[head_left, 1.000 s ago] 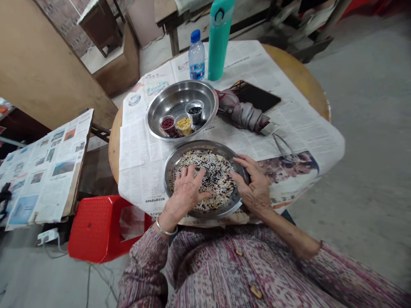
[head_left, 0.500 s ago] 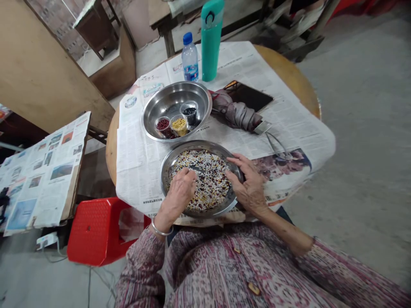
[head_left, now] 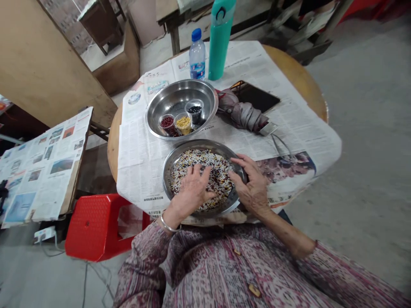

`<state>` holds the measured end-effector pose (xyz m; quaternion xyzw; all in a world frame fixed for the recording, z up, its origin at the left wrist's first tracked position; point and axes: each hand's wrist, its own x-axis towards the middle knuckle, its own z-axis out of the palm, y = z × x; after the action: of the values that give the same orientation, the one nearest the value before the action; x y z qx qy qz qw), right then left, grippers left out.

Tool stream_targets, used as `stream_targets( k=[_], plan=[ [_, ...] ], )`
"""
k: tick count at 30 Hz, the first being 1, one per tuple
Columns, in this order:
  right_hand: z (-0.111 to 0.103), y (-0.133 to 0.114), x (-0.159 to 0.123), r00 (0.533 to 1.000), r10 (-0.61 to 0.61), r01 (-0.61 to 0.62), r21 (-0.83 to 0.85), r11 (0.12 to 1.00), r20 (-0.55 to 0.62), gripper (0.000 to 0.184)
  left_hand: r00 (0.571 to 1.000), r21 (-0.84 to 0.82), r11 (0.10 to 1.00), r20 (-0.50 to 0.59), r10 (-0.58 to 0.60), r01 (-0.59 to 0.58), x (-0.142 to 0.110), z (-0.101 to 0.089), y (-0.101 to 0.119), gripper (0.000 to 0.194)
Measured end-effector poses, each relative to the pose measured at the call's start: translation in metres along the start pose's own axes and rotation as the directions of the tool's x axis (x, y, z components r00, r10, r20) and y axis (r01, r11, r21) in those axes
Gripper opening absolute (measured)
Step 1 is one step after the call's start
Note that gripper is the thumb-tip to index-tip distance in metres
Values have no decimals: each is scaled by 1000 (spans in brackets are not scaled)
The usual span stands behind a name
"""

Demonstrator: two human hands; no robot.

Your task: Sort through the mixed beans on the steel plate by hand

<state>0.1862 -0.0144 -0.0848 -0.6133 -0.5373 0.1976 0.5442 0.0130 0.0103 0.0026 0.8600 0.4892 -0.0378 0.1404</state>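
A steel plate (head_left: 170, 164) heaped with mixed white, red and dark beans lies at the near edge of the round table. My left hand (head_left: 192, 191) lies flat on the beans with fingers spread. At the plate's right rim rests my right hand (head_left: 252, 184), fingers stretched over the edge, holding nothing I can see. Behind the plate stands a steel bowl (head_left: 173, 95) with three small cups: red beans (head_left: 167, 122), yellow beans (head_left: 183, 122) and black beans (head_left: 195, 110).
Newspaper (head_left: 138, 149) covers the table. A water bottle (head_left: 197, 54) and a teal flask (head_left: 219, 40) stand at the back. A folded grey umbrella (head_left: 242, 112) and a dark tablet (head_left: 257, 96) lie right of the bowl. A red stool (head_left: 93, 226) stands at the left.
My left hand went from spread to curled and pulled left, and has spread flat over the middle of the beans again. My right hand stayed at the rim.
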Motion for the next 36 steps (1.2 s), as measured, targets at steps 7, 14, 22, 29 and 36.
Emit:
stream_targets(
  k=[7,14,22,29,36],
  plan=[
    [1,4,0,1000,-27,27,16,999,-1,32,980,-105,976,30,195,-191,34,10,17,22],
    [1,3,0,1000,-26,26,17,1000,-17,28,998,-106,993,45,51,-46,7,-8,-16,22],
    [0,2,0,999,-24,25,19,1000,-27,27,995,-19,998,88,-50,52,-45,-22,-29,12],
    [0,2,0,1000,-20,20,3,1000,-19,27,982,-40,995,169,-85,93,-51,-20,-18,19],
    [0,3,0,1000,-23,23,6,1000,-13,27,979,-45,993,179,-100,109,-16,-5,-12,23]
  ],
)
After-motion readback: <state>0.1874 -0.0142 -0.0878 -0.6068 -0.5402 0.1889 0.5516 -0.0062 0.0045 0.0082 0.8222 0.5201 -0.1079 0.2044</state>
